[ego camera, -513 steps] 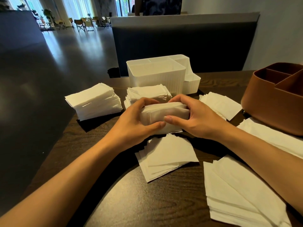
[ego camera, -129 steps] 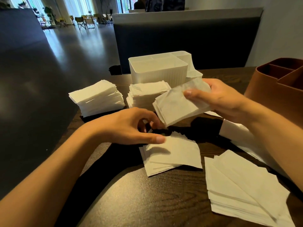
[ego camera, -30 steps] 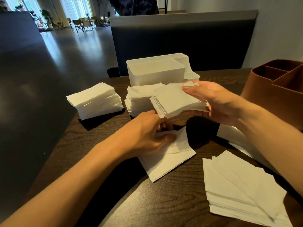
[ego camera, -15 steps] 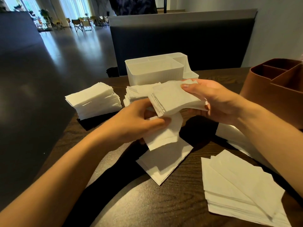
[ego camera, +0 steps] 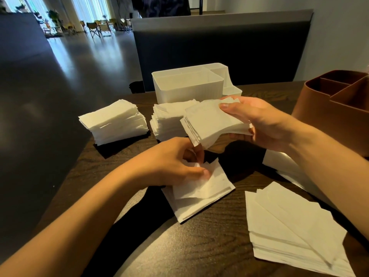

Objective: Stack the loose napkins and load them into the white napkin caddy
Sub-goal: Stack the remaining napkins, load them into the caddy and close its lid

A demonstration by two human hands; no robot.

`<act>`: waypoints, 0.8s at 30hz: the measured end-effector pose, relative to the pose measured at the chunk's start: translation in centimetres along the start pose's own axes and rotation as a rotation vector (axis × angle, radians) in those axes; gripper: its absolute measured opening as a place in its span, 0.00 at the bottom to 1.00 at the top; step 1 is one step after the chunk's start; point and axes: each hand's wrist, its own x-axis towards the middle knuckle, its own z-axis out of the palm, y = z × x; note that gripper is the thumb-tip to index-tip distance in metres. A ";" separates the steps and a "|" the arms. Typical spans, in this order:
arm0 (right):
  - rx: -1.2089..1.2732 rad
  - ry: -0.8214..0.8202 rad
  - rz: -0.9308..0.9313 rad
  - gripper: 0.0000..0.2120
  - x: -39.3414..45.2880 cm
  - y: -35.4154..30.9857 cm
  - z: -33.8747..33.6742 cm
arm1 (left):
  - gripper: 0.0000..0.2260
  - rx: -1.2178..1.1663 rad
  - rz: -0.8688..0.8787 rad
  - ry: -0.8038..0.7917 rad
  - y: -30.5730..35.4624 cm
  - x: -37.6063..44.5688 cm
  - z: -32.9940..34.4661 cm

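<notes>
Under the left hand (ego camera: pixel 175 162), loose napkins (ego camera: pixel 199 194); right hand (ego camera: pixel 259 124) grips a stack (ego camera: pixel 211 122).

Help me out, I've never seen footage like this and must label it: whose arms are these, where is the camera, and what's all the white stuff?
There is no machine: a person wears the camera on their head, looking down at their own arms. The right hand grips a small bundle of napkins above the dark wooden table. The left hand pinches the top napkin of a low pile. Behind stand two taller napkin stacks and the white caddy, which looks empty. A brown caddy sits at right, with more loose napkins nearby.
</notes>
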 end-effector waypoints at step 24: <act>0.014 -0.007 -0.027 0.22 -0.5 -0.3 0.4 | 0.12 -0.068 0.205 0.067 0.3 -0.1 0.1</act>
